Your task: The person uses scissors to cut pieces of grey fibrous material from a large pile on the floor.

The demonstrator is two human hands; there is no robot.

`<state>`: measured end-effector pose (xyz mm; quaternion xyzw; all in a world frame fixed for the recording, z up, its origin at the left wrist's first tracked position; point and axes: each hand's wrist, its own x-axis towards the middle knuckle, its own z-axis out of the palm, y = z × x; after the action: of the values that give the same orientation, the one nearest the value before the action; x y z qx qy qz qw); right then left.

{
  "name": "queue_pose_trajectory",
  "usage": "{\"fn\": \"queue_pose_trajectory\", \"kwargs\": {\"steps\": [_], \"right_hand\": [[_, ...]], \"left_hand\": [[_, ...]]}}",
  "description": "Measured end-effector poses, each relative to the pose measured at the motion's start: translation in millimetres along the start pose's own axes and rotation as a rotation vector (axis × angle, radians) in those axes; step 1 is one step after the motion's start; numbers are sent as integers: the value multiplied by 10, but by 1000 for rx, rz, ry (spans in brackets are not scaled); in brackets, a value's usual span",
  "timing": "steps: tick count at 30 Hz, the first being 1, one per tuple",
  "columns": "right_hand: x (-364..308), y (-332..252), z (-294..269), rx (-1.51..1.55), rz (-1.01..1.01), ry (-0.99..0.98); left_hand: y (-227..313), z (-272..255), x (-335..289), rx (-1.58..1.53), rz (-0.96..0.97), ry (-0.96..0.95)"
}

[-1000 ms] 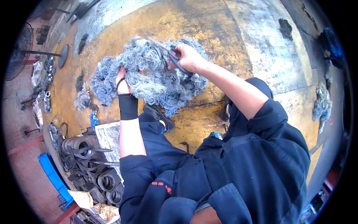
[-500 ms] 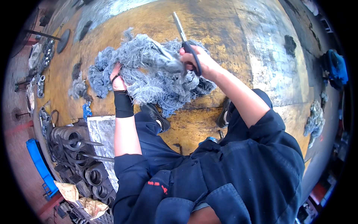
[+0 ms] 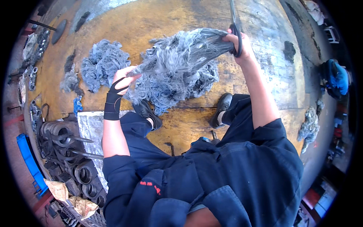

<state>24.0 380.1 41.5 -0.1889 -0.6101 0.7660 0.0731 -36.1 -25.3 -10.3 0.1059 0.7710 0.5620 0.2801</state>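
left hand (image 3: pixel 124 80) is closed, thumb against fingers, on the near-left end of the cloth (image 3: pixel 185 49); the hold there is seen as a pinch. right hand (image 3: pixel 244 47) is clenched on two things at once: the scissors (image 3: pixel 237 36), carried by the black handles with the blades pointed away from the body, and the far-right end of the cloth, gripped at the fingertips. the cloth, grey and badly frayed, is stretched between both hands above the heap (image 3: pixel 166 92) and is bunched more narrowly toward the right end. a black brace (image 3: pixel 112 106) is worn on the left wrist.

the heap, grey-blue and tangled, is spread on the stained yellow floor (image 3: pixel 204 17), just ahead of the shoes (image 3: pixel 223 109). a second pile (image 3: pixel 104 64) is seen to the left of it, apart, beyond the left hand. farther left, a grey tuft (image 3: pixel 70 81) is noted, with a blue scrap (image 3: pixel 77 105) near it. metal rings (image 3: pixel 60 131) are stacked at lower left, beside a whitish sheet (image 3: pixel 87 123). another grey clump (image 3: pixel 309 126) is found well apart, at the right.
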Motion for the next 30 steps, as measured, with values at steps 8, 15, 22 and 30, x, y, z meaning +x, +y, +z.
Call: {"fn": "queue_pose_trajectory", "kwargs": {"steps": [8, 15, 22, 30], "right_hand": [[-173, 11, 328, -161, 10, -434], [-319, 71, 668, -281, 23, -659], [-263, 18, 631, -145, 66, -541], [-220, 89, 690, -349, -124, -547]], "left_hand": [[-29, 182, 158, 302, 42, -23], [519, 957, 207, 2, 246, -105], [490, 935, 246, 29, 338, -42], [330, 794, 392, -158, 373, 0]]}}
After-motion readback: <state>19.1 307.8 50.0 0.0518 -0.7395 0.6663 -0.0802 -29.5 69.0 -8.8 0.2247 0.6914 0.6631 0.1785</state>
